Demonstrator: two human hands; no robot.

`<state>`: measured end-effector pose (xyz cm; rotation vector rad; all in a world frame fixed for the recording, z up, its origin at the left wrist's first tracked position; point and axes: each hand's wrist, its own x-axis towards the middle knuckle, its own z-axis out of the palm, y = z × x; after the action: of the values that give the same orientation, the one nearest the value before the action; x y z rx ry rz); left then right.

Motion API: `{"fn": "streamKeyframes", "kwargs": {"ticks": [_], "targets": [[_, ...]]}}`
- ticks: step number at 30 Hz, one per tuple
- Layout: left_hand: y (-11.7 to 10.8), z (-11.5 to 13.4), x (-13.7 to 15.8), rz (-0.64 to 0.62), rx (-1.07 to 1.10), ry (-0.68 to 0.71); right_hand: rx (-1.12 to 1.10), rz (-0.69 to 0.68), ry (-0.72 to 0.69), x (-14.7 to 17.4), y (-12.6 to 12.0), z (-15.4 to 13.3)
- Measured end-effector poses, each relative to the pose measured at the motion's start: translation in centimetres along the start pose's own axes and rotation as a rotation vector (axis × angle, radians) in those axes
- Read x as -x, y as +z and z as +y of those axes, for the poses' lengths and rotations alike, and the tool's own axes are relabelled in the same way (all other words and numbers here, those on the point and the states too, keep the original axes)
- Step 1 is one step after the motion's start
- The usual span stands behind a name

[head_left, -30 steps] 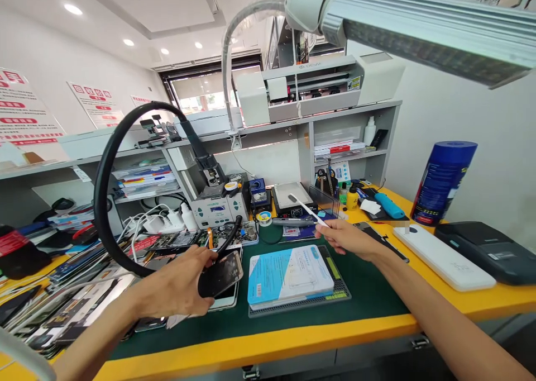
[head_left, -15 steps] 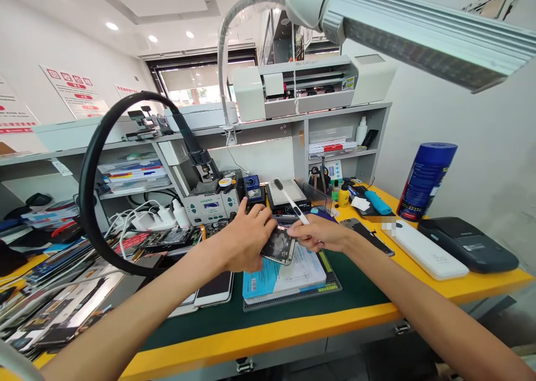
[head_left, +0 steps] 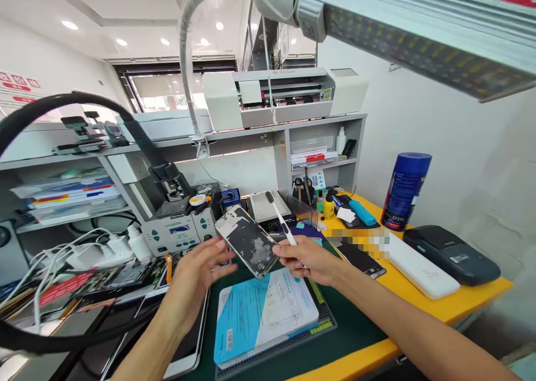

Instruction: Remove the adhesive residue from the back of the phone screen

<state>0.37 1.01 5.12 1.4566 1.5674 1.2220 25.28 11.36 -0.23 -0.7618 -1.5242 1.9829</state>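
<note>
My right hand (head_left: 307, 258) is closed around a white toothbrush (head_left: 286, 228) with a dark head pointing up and away. The same fingers pinch the right edge of a phone screen (head_left: 247, 241), its dark, smudged inner side facing me. That screen is tilted in the air over a blue-and-white box or book (head_left: 268, 319). My left hand (head_left: 196, 275) is open, fingers apart, just left of the screen. Whether its fingertips touch the edge I cannot tell. Below the left hand lies a white-framed tablet (head_left: 195, 342), partly covered by the forearm.
A hot-air rework station (head_left: 176, 233) stands behind on the left, its black hose (head_left: 62, 99) arching over. White chargers (head_left: 104, 252) and phone parts crowd the left. A blue can (head_left: 405, 191), a white power bank (head_left: 422, 266) and a dark device (head_left: 452, 255) occupy the right. A lamp (head_left: 402, 34) hangs overhead.
My left hand has come off the phone screen and opened to the left. The screen is raised off the box in my right hand, along with the toothbrush. The view has shifted.
</note>
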Motion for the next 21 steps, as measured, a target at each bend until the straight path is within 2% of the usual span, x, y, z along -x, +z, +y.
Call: {"fn": "streamKeyframes", "kwargs": {"ticks": [2, 4, 10, 21], "targets": [[1.3, -0.3, -0.4, -0.138, 0.176, -0.058, -0.014, 0.029, -0.015, 0.2, 1.1, 0.1], [2.3, -0.7, -0.5, -0.192, 0.286, -0.089, -0.015, 0.044, -0.027, 0.5, 1.9, 0.1], [2.3, -2.3, -0.1, -0.244, 0.439, -0.136, 0.004, 0.021, -0.063, 1.3, 2.6, 0.2], [1.6, -3.8, 0.7, -0.293, 0.554, -0.201, 0.001, 0.045, -0.042, 1.7, 3.2, 0.1]]}}
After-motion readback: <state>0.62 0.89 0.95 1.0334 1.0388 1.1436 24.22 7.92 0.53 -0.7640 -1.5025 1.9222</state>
